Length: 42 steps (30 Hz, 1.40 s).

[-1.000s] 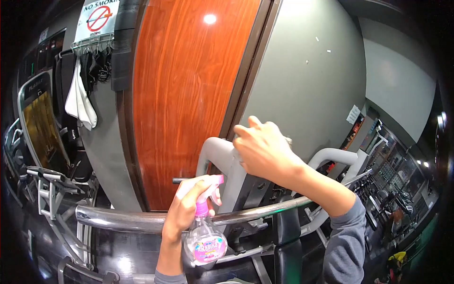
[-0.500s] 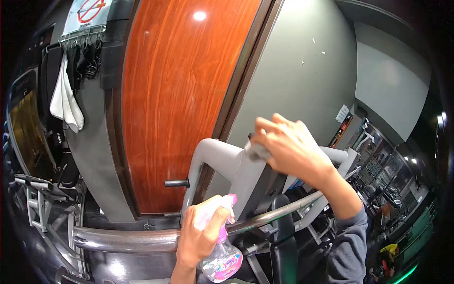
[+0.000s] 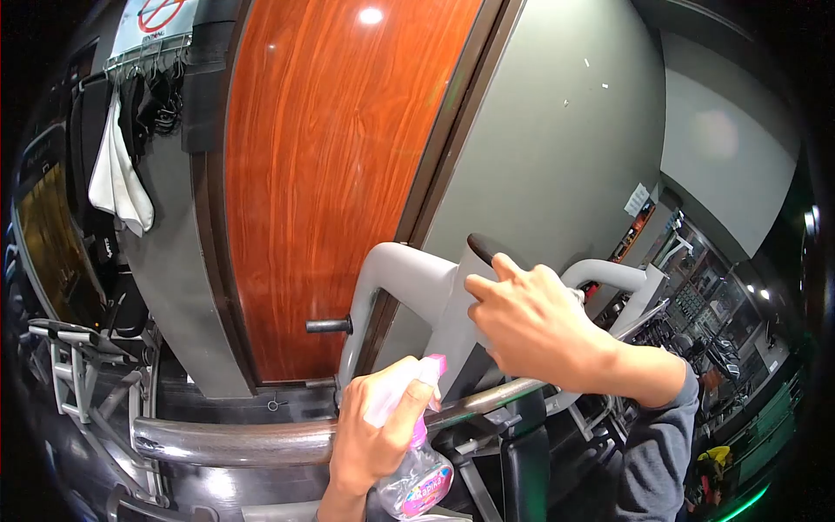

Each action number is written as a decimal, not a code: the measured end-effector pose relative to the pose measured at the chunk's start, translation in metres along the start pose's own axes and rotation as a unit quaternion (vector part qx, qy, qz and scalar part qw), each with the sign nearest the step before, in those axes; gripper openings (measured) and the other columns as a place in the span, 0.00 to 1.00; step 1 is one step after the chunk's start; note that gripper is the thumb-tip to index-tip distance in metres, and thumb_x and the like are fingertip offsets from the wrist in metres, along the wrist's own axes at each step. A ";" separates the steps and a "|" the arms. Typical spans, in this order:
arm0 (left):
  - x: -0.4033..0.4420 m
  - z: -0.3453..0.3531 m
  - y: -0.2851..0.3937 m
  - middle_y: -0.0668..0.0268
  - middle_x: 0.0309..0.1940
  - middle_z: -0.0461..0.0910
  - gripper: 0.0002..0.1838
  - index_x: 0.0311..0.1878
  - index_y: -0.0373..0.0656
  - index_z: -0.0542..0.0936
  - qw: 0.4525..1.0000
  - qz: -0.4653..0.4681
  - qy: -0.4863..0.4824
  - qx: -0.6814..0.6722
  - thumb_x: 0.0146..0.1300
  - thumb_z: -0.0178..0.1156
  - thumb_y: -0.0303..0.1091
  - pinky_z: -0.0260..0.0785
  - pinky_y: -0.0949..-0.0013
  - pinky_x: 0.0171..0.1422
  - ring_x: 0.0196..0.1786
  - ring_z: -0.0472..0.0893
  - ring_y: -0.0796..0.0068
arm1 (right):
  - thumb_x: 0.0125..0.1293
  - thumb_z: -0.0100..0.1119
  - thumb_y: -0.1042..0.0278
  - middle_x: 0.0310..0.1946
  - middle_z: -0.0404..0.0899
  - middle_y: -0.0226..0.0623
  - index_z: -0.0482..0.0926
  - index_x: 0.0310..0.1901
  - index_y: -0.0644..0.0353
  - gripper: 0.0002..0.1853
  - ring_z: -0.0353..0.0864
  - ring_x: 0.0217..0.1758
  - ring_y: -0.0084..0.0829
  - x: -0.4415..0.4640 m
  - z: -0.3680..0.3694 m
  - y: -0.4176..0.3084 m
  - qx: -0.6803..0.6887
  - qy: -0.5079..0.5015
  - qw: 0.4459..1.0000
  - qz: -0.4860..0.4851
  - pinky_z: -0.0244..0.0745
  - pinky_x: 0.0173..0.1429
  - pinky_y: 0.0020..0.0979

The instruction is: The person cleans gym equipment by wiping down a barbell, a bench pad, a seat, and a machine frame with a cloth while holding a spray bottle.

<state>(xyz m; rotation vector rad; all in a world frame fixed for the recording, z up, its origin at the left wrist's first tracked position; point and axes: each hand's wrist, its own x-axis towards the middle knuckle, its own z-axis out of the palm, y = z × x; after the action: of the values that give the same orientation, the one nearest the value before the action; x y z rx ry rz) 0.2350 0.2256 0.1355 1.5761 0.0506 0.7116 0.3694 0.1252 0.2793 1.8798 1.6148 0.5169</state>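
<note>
My left hand [image 3: 376, 426] is wrapped round the neck of a clear spray bottle [image 3: 422, 487] with a pink trigger head and a pink label. The bottle is upright beside a curved metal bar [image 3: 235, 442]. My right hand [image 3: 535, 326] is against the upper part of a grey machine post [image 3: 459, 304], just below its black end cap [image 3: 484, 248]. Its fingers are bent, and whatever lies under the palm is hidden.
A wooden door [image 3: 330, 174] stands behind the machine, with a grey wall [image 3: 574, 157] to its right. A black peg [image 3: 327, 326] sticks out at left. A white cloth [image 3: 120, 183] hangs at far left. Another person [image 3: 715, 461] is at lower right.
The view has shifted, and the door and rack appear further left. My right hand has moved along the top of the post, uncovering its black cap. The bottle appears lower and further right, still in my left hand.
</note>
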 end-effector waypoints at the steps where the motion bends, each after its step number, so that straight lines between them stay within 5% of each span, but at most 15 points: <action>1: 0.000 0.000 -0.001 0.60 0.27 0.82 0.22 0.48 0.31 0.82 1.000 -0.002 0.000 -0.001 0.72 0.49 0.43 0.70 0.73 0.30 0.24 0.79 0.75 | 0.49 0.69 0.65 0.38 0.78 0.32 0.87 0.32 0.60 0.10 0.77 0.49 0.37 0.007 0.005 0.001 -0.016 0.014 1.000 0.013 0.80 0.40 0.36; 4: 0.001 0.000 -0.005 0.59 0.28 0.82 0.22 0.49 0.31 0.82 1.000 0.010 -0.007 -0.015 0.72 0.50 0.42 0.70 0.73 0.30 0.25 0.80 0.75 | 0.50 0.69 0.66 0.39 0.79 0.33 0.86 0.30 0.62 0.09 0.76 0.52 0.36 0.041 0.029 0.006 -0.033 0.067 0.997 0.022 0.79 0.40 0.34; 9: 0.001 -0.001 -0.008 0.58 0.30 0.82 0.22 0.50 0.30 0.82 1.000 0.019 0.011 -0.015 0.72 0.49 0.42 0.71 0.73 0.31 0.29 0.81 0.75 | 0.50 0.69 0.65 0.38 0.80 0.32 0.85 0.26 0.60 0.07 0.76 0.51 0.36 0.077 0.043 -0.008 -0.174 -0.014 0.984 0.037 0.77 0.39 0.33; 17: 0.000 0.001 -0.003 0.59 0.28 0.82 0.22 0.48 0.30 0.82 1.000 0.012 0.002 -0.004 0.72 0.48 0.42 0.70 0.72 0.30 0.26 0.80 0.75 | 0.49 0.66 0.69 0.39 0.78 0.32 0.85 0.26 0.60 0.04 0.76 0.51 0.39 -0.004 0.018 -0.021 -0.019 0.008 1.000 0.006 0.78 0.38 0.33; 19: 0.000 0.003 0.000 0.55 0.26 0.80 0.20 0.37 0.34 0.79 0.999 0.008 0.020 -0.024 0.74 0.48 0.42 0.68 0.63 0.35 0.28 0.80 0.55 | 0.51 0.66 0.68 0.40 0.78 0.32 0.86 0.27 0.58 0.04 0.75 0.51 0.37 0.008 0.026 -0.020 -0.052 0.046 0.997 0.024 0.78 0.37 0.31; 20: 0.000 0.004 0.000 0.55 0.26 0.80 0.20 0.37 0.34 0.79 1.000 0.007 0.017 -0.023 0.74 0.48 0.42 0.68 0.63 0.35 0.28 0.80 0.55 | 0.51 0.66 0.68 0.40 0.78 0.32 0.86 0.27 0.58 0.04 0.75 0.51 0.37 0.022 0.031 -0.024 -0.050 0.046 0.997 0.027 0.78 0.37 0.31; 25: -0.001 0.002 -0.004 0.56 0.26 0.79 0.18 0.43 0.33 0.80 1.000 0.020 0.011 -0.008 0.73 0.47 0.39 0.69 0.63 0.35 0.28 0.80 0.57 | 0.50 0.68 0.66 0.38 0.80 0.29 0.87 0.28 0.56 0.05 0.76 0.53 0.35 0.084 0.081 -0.038 -0.133 0.005 0.991 0.009 0.76 0.40 0.31; 30: -0.002 0.000 -0.002 0.57 0.26 0.79 0.17 0.44 0.34 0.81 0.999 0.031 0.006 -0.007 0.73 0.48 0.37 0.70 0.63 0.35 0.28 0.80 0.58 | 0.55 0.65 0.62 0.37 0.80 0.29 0.87 0.29 0.51 0.05 0.76 0.52 0.36 0.035 0.067 -0.045 -0.011 -0.060 0.996 -0.065 0.72 0.39 0.32; 32: -0.002 0.001 -0.001 0.57 0.26 0.79 0.16 0.44 0.35 0.81 0.999 0.038 0.003 0.008 0.72 0.48 0.37 0.70 0.63 0.35 0.27 0.80 0.58 | 0.55 0.66 0.62 0.40 0.78 0.29 0.87 0.28 0.50 0.04 0.74 0.54 0.36 0.015 0.051 -0.051 -0.062 -0.120 0.988 -0.077 0.72 0.41 0.32; 36: -0.001 0.001 -0.003 0.58 0.26 0.80 0.16 0.44 0.36 0.81 1.000 0.006 -0.006 -0.017 0.72 0.48 0.37 0.69 0.64 0.34 0.27 0.80 0.58 | 0.54 0.66 0.63 0.42 0.76 0.27 0.86 0.28 0.49 0.04 0.72 0.55 0.35 0.035 0.069 -0.049 -0.017 -0.004 1.000 -0.002 0.72 0.39 0.30; 38: 0.000 0.001 -0.008 0.62 0.26 0.82 0.23 0.42 0.31 0.83 0.999 0.018 0.008 -0.043 0.71 0.50 0.45 0.69 0.75 0.29 0.24 0.79 0.78 | 0.53 0.67 0.61 0.42 0.76 0.26 0.86 0.28 0.49 0.04 0.72 0.53 0.34 0.061 0.068 -0.054 -0.098 -0.062 0.993 0.033 0.73 0.37 0.29; 42: -0.001 0.000 -0.008 0.62 0.26 0.82 0.24 0.41 0.31 0.82 0.999 0.029 0.004 -0.035 0.71 0.50 0.46 0.69 0.75 0.29 0.23 0.78 0.77 | 0.51 0.69 0.60 0.41 0.77 0.26 0.86 0.28 0.50 0.05 0.72 0.53 0.35 0.074 0.098 -0.062 -0.138 -0.039 0.990 -0.007 0.74 0.35 0.29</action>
<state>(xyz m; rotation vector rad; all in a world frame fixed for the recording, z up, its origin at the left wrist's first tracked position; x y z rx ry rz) 0.2374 0.2260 0.1277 1.5131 -0.0141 0.7576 0.3996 0.1843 0.1589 1.6603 1.4253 0.6195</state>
